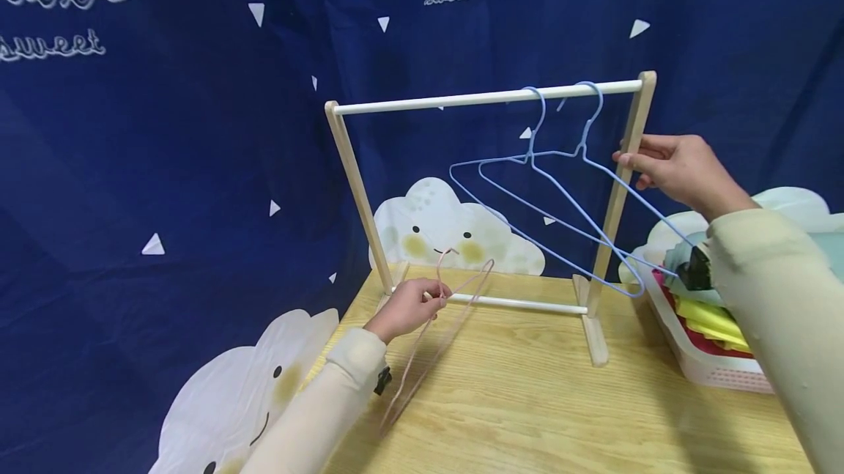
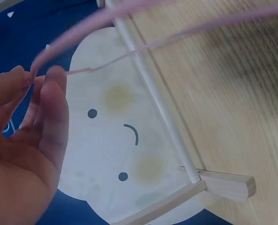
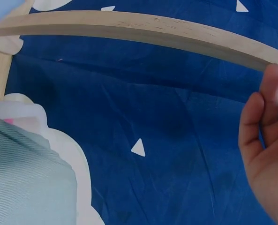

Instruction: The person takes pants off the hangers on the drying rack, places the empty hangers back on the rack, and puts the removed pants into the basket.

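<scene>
My left hand (image 1: 410,307) pinches a thin pink clothes hanger (image 2: 89,26) near the base of its hook. The hanger hangs tilted above the table, beside the rack's lower white bar (image 1: 514,303). On the right, my right hand (image 1: 686,170) holds the upper part of the rack's wooden right post (image 1: 613,225) between thumb and fingers. Two blue hangers, a nearer one (image 1: 531,157) and another (image 1: 585,152), hang by their hooks from the white top rail (image 1: 428,102), toward its right end. Neither carries any cloth.
The rack stands on a light wood table (image 1: 527,401). Right of it sits a pale pink basket (image 1: 719,377) with folded cloths, including yellow cloth (image 1: 708,319) and light blue cloth (image 3: 31,173). A dark blue curtain (image 1: 198,130) with white cloud shapes hangs behind.
</scene>
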The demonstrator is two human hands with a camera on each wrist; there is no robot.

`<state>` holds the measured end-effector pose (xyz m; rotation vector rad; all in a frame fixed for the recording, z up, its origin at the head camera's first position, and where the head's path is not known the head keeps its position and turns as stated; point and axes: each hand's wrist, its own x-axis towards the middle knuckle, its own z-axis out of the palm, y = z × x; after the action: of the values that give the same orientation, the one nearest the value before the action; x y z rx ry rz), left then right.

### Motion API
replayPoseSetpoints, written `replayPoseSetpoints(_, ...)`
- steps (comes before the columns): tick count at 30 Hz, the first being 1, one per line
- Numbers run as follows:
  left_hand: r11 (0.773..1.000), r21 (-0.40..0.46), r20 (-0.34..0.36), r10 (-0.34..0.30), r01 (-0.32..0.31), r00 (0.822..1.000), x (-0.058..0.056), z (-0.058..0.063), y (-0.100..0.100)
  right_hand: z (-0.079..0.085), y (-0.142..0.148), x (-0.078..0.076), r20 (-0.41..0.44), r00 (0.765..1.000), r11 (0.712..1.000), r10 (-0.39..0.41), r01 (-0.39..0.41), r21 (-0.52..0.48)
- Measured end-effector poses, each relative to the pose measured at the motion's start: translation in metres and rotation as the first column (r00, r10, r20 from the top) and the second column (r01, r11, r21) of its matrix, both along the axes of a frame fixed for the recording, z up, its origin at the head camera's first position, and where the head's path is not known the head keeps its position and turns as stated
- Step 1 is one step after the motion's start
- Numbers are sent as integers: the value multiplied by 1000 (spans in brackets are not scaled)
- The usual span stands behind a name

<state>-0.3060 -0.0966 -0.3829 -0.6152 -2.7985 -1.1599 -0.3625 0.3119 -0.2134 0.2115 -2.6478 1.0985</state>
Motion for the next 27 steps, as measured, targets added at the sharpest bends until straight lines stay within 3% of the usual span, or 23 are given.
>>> replayPoseSetpoints(6, 995, -94, -175, 2, -19, 985, -2, -2, 10, -2, 1, 0, -7, 1000, 1000, 0, 0, -17)
replayPoseSetpoints(13, 995, -76, -233, 39, -58, 972, 1, 3, 19, -1, -1, 1, 4, 1000, 1000, -4, 4, -16)
replayPoseSetpoints(16, 994, -49, -278, 77, -95, 957, 2, 7, 22, 1, -1, 1, -5, 1000, 1000, 10, -10, -18)
replayPoseSetpoints(19, 988, -36, -350, 129, -151, 928, 5, 12, 25, 3, -1, 1, -8, 1000, 999, 29, -29, -15)
replayPoseSetpoints(25, 964, -31, -524, 209, -264, 825, 10, 15, 36, 1, 1, 2, 11, 1000, 999, 26, -25, -19)
replayPoseSetpoints(27, 958, -27, -549, 226, -287, 805, 13, 14, 40, -2, 2, 3, 25, 999, 1000, 23, -23, -22)
